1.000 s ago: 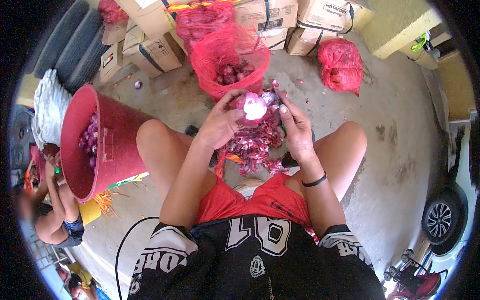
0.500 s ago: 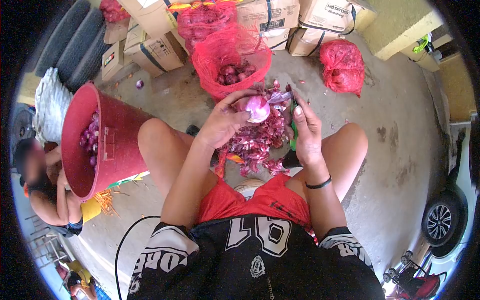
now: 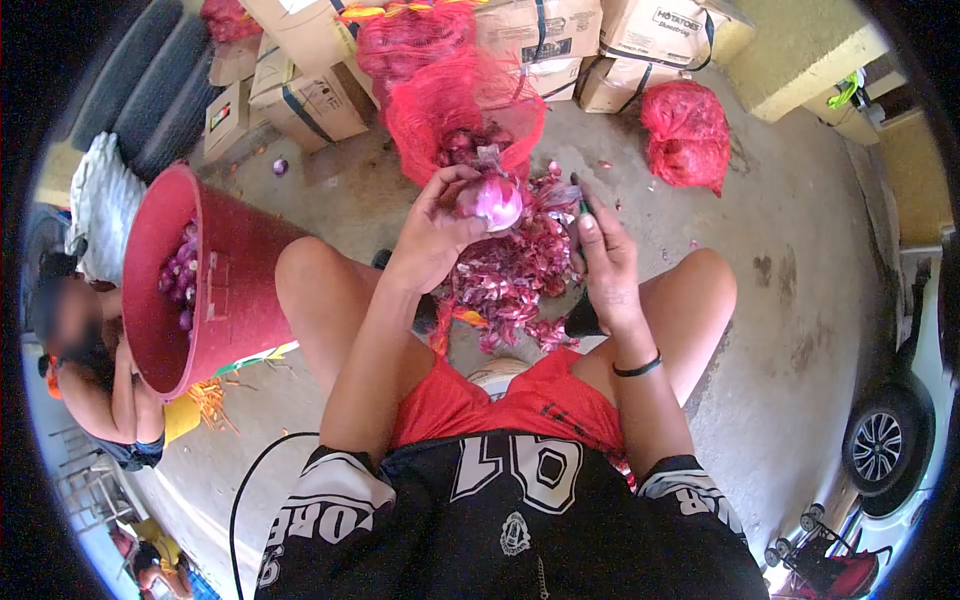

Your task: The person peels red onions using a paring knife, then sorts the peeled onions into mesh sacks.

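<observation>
A partly peeled red onion (image 3: 499, 203), shiny purple and white, sits in the fingers of my left hand (image 3: 441, 232). My right hand (image 3: 606, 255) is closed round a knife (image 3: 583, 204) with a green handle, most of it hidden by the fingers. The blade's dark tip points up and away from me. A small gap separates the knife from the onion. Below both hands lies a heap of red onion skins (image 3: 505, 285) on the floor between my legs. Just beyond my left hand, an open red mesh sack (image 3: 410, 115) holds unpeeled onions (image 3: 460, 147).
To the left a big red tub (image 3: 240, 290) leans towards me with peeled onions (image 3: 180, 265) inside. Behind it sits another person (image 3: 110, 390). Cardboard boxes (image 3: 300, 100), tyres (image 3: 130, 85) and a full red sack (image 3: 686, 135) stand farther back. A car wheel (image 3: 879, 438) is at right.
My left hand has turned the onion and drawn it slightly left. The strip of skin stretched between onion and knife has come away, and my right hand has tilted.
</observation>
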A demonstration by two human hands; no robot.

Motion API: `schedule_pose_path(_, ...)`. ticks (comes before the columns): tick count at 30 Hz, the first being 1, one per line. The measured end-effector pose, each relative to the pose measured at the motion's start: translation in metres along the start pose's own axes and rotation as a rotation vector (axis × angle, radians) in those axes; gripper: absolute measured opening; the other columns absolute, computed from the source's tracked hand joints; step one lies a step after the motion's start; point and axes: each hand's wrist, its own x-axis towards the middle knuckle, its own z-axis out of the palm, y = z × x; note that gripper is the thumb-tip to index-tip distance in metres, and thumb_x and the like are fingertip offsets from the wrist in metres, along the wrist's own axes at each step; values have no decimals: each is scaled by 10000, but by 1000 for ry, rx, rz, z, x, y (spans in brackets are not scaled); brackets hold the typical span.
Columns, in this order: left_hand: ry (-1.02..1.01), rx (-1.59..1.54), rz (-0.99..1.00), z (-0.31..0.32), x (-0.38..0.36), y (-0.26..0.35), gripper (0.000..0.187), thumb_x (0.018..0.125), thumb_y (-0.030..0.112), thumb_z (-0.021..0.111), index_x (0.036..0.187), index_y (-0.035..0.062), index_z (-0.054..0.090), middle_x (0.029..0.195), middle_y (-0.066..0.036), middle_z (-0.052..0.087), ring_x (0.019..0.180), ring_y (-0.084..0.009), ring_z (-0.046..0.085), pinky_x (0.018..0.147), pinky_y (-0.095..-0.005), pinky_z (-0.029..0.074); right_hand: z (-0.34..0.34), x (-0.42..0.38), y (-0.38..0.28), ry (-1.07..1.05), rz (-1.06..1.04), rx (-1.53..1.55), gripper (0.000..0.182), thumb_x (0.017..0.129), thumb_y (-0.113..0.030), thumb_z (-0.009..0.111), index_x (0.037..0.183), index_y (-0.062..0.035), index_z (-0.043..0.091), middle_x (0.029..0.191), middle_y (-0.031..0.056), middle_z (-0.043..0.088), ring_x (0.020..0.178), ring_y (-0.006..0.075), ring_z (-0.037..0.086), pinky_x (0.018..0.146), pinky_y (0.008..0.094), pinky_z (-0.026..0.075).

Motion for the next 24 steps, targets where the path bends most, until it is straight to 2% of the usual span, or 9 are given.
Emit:
schedule_pose_path(1,43,-17,-29,-1,0,-1,586,799,46,728,1301,84,429,1285,-104,539,1194,-290,546,938,-512,528,4,-1,1,-16,-40,-93,486,1001,-211,519,1423,4,407,1131,90,620,1000,140,582,866,275,485)
schedule_pose_path(3,69,-48,18,0,0,-5,540,817,56,710,1281,87,437,1270,-105,551,1167,-295,566,936,-509,528,15,-2,-1,-39,-213,-349,526,988,-199,533,1438,16,366,1245,174,613,1121,223,599,951,326,461)
schedule_pose_path(4,82,-64,41,1,1,-7,516,826,60,701,1271,88,441,1262,-106,557,1154,-297,576,935,-508,529,18,0,0,-69,-363,-409,584,962,-180,559,1457,13,318,1347,267,518,1257,319,523,1021,379,404)
schedule_pose_path(7,71,-48,49,9,0,-7,486,838,78,700,1252,90,445,1255,-109,563,1139,-287,585,927,-506,531,24,-8,-16,-176,-189,-365,595,943,-160,578,1459,-8,323,1323,288,518,1255,359,519,1024,380,406)
schedule_pose_path(8,76,-37,28,10,-1,-7,487,838,93,708,1249,91,446,1245,-105,567,1135,-280,586,926,-500,531,27,-6,-9,-148,-322,-409,625,921,-156,609,1464,-33,326,1249,303,551,1166,398,570,965,400,449)
schedule_pose_path(11,72,-23,-14,10,-2,-8,502,834,141,734,1243,93,448,1217,-93,580,1124,-262,590,925,-478,533,29,-7,-16,-163,-370,-466,652,894,-142,637,1464,-51,335,1164,284,596,1046,408,620,881,418,491)
schedule_pose_path(14,63,-28,-22,3,-3,-11,534,816,188,762,1239,98,449,1190,-81,589,1115,-248,593,925,-448,535,28,-6,-16,-165,-484,-549,670,872,-134,652,1465,-82,347,1057,243,629,931,409,634,792,432,515)
schedule_pose_path(17,83,-20,-52,3,-4,-11,558,793,222,784,1227,106,453,1178,-73,594,1101,-237,601,927,-426,535,26,-5,-18,-189,-507,-605,659,862,-129,656,1457,-112,372,995,212,634,868,395,635,732,447,519)
schedule_pose_path(24,47,-2,-91,2,-4,-9,561,795,314,774,1209,106,459,1188,-74,599,1089,-226,614,935,-395,530,24,-4,-21,-161,-555,-724,554,842,-120,664,1373,-141,511,777,125,546,670,323,593,598,420,503)
